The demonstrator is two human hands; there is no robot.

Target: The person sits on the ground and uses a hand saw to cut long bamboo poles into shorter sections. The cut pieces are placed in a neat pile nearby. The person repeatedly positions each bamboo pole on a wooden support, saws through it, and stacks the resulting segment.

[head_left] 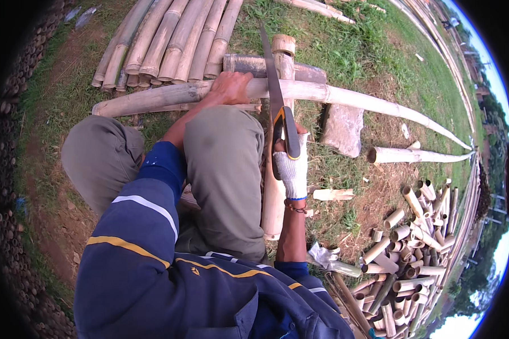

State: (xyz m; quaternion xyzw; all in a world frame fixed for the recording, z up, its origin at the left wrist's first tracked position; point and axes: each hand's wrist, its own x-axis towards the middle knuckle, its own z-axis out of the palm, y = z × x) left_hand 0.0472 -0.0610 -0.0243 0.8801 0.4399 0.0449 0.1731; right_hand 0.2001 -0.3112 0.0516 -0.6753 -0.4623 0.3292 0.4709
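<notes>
Bamboo pole [373, 103] beneath the saw [276, 96]

From where I stand, it lies crosswise over another bamboo length [274, 212], just beyond the right knee [226, 135]. The bare left hand [232, 87] wraps around it, left of the saw; the gloved right hand [293, 169] grips the saw. Best, I'd judge, to press down firmly and draw long, straight strokes square across.

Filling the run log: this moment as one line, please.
right hand: holds handsaw | left hand: grips long bamboo pole | blade: across pole, contact unclear
</notes>
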